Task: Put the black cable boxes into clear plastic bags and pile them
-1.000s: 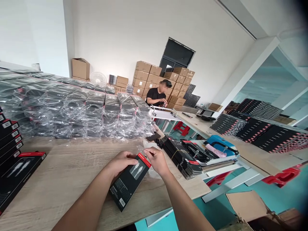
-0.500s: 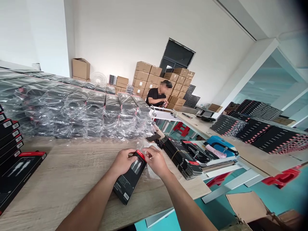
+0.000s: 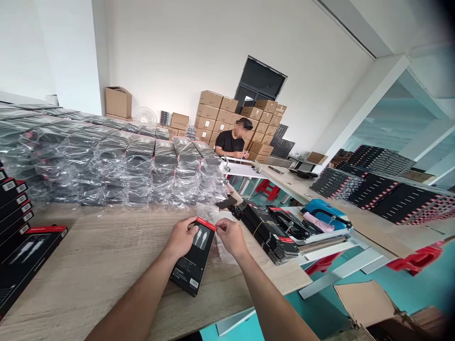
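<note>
My left hand (image 3: pixel 182 237) is closed on the upper left side of a black cable box (image 3: pixel 194 260) with a red top band and a picture of two white plugs. The box is tilted over the wooden table (image 3: pixel 106 265), its barcode end toward me. With fingers pinched, my right hand (image 3: pixel 230 237) is at the box's upper right corner; what lies between those fingertips, if anything, is too small to make out. A crumpled clear plastic bag (image 3: pixel 222 251) lies under and beside the right hand.
Plastic-wrapped stacks of boxes (image 3: pixel 142 166) line the table's back. More black boxes (image 3: pixel 35 241) stand at left. To the right lie a banded stack of flat cartons (image 3: pixel 266 232) and a blue thing (image 3: pixel 323 210). A co-worker (image 3: pixel 231 142) sits beyond. An open carton (image 3: pixel 366 303) is lower right.
The box has turned more upright, showing its plug picture and red band more fully. My right fingers have shifted from the top edge to its right corner. The co-worker's hands moved slightly.
</note>
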The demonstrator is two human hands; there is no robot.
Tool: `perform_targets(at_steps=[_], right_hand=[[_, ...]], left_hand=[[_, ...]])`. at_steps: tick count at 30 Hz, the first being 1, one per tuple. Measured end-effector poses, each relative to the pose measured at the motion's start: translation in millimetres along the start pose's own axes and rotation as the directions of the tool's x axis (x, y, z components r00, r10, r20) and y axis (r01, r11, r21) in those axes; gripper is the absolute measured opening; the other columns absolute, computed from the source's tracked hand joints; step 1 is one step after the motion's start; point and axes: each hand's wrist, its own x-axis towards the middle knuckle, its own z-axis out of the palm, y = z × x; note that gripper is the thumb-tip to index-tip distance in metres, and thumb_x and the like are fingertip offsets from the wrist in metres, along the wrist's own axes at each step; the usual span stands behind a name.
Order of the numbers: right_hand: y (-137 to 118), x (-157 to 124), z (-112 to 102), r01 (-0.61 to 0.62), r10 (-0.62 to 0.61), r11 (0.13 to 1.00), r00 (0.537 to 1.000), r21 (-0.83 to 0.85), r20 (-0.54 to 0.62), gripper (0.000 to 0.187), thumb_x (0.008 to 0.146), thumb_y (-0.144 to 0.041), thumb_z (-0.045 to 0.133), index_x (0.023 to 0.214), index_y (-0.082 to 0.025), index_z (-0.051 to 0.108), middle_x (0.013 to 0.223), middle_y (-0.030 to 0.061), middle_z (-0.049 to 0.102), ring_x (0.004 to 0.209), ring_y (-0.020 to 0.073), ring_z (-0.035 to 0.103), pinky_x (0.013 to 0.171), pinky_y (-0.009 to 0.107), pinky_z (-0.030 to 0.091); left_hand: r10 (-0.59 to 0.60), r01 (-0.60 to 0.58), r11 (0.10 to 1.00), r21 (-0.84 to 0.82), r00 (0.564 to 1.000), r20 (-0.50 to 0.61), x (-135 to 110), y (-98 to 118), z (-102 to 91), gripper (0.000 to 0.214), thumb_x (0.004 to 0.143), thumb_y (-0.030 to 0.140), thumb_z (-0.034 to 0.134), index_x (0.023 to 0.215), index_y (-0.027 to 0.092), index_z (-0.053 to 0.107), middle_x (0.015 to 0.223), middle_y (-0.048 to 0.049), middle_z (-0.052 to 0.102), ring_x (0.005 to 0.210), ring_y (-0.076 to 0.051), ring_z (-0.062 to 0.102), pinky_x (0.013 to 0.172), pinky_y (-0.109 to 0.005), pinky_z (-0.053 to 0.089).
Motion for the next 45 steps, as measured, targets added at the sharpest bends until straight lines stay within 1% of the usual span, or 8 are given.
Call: perform_targets(at_steps=[6, 13, 17, 21, 25, 29, 35, 45], right_hand=[[-16.2, -6.6, -4.0, 0.131, -0.139, 0.986, 0.987, -0.098, -0.079, 0.011, 0.075, -0.025, 0.051, 0.069, -0.021, 0.060, 0.060, -0.0002, 0.063, 0.054, 0.0154, 0.057, 0.054, 0.025, 0.042], [-28.9, -11.6, -4.0, 0.397, -0.422, 0.901, 0.895, -0.174, -0.142, 0.016, 0.084, -0.025, 0.050, 0.081, -0.020, 0.065, 0.076, 0.0054, 0.066, 0.069, 0.0181, 0.060, 0.068, 0.029, 0.045], [-40.4, -15.7, -2.5, 0.262, -0.226, 0.945, 0.956, 0.195, -0.188, 0.017, 0.085, -0.034, 0.056, 0.079, -0.020, 0.064, 0.082, 0.0053, 0.065, 0.072, 0.0178, 0.058, 0.067, 0.029, 0.046], [-56.8, -16.4, -8.6, 0.037, 0.031, 0.722, 0.996, 0.691, -0.086, 0.023, 0.080, -0.042, 0.065, 0.075, -0.020, 0.060, 0.081, 0.0021, 0.061, 0.069, 0.0150, 0.055, 0.060, 0.026, 0.045], [-73.1, -17.7, -20.3, 0.072, 0.044, 0.595, 0.991, 0.801, -0.123, 0.026, 0.068, -0.033, 0.078, 0.077, -0.022, 0.056, 0.074, -0.0029, 0.057, 0.064, 0.0114, 0.053, 0.062, 0.024, 0.045], [-76.5, -22.3, -28.2, 0.111, -0.063, 0.651, 0.994, 0.751, -0.093, 0.038, 0.066, -0.030, 0.080, 0.098, -0.025, 0.060, 0.091, 0.0008, 0.064, 0.085, 0.0164, 0.059, 0.080, 0.030, 0.048], [-55.1, -32.1, -41.5, 0.000, -0.172, 0.902, 0.917, 0.431, 0.360, 0.036, 0.066, -0.033, 0.079, 0.099, -0.022, 0.069, 0.095, 0.0034, 0.069, 0.084, 0.0206, 0.061, 0.079, 0.034, 0.048], [-52.2, -34.1, -46.2, 0.097, -0.225, 0.917, 0.927, 0.387, 0.299, 0.026, 0.075, -0.031, 0.071, 0.099, -0.023, 0.071, 0.098, 0.0038, 0.070, 0.091, 0.0231, 0.063, 0.086, 0.037, 0.047]], left_hand=[[0.060, -0.057, 0.997, 0.050, 0.996, -0.062, 2.7, -1.9, 3.2, 0.041, 0.084, 0.021, 0.050, 0.123, 0.014, 0.061, 0.112, -0.0115, 0.069, 0.097, -0.023, 0.065, 0.091, -0.034, 0.046], [0.066, -0.075, 0.995, -0.059, 0.988, -0.138, 4.0, -1.5, 2.4, 0.033, 0.084, 0.022, 0.049, 0.112, 0.016, 0.066, 0.105, -0.0103, 0.071, 0.091, -0.022, 0.066, 0.087, -0.035, 0.047], [0.169, -0.217, 0.960, -0.178, 0.952, -0.254, 1.0, 2.3, 5.6, 0.028, 0.084, 0.027, 0.052, 0.108, 0.017, 0.063, 0.101, -0.0081, 0.071, 0.090, -0.020, 0.066, 0.083, -0.033, 0.049], [0.291, -0.376, 0.849, -0.371, 0.919, -0.266, -7.3, 17.5, 8.6, 0.024, 0.083, 0.030, 0.057, 0.103, 0.017, 0.060, 0.105, -0.0086, 0.070, 0.094, -0.019, 0.066, 0.084, -0.032, 0.051], [0.324, -0.408, 0.785, -0.467, 0.912, -0.252, -15.2, 36.1, -0.9, 0.026, 0.074, 0.028, 0.068, 0.097, 0.018, 0.060, 0.107, -0.0085, 0.068, 0.097, -0.019, 0.065, 0.088, -0.032, 0.049], [0.277, -0.304, 0.852, -0.427, 0.953, -0.125, -15.6, 41.0, -21.8, 0.028, 0.071, 0.027, 0.070, 0.097, 0.018, 0.064, 0.093, -0.0045, 0.070, 0.088, -0.018, 0.065, 0.084, -0.030, 0.049], [0.195, -0.148, 0.971, -0.189, 0.945, 0.261, -15.5, 30.6, -39.5, 0.021, 0.068, 0.026, 0.071, 0.086, 0.016, 0.066, 0.088, -0.0022, 0.068, 0.078, -0.016, 0.061, 0.072, -0.026, 0.044], [0.239, -0.237, 0.971, -0.036, 0.956, 0.172, -21.7, 43.0, -33.2, 0.029, 0.069, 0.028, 0.066, 0.098, 0.020, 0.066, 0.096, -0.0023, 0.066, 0.086, -0.018, 0.057, 0.075, -0.025, 0.042]])
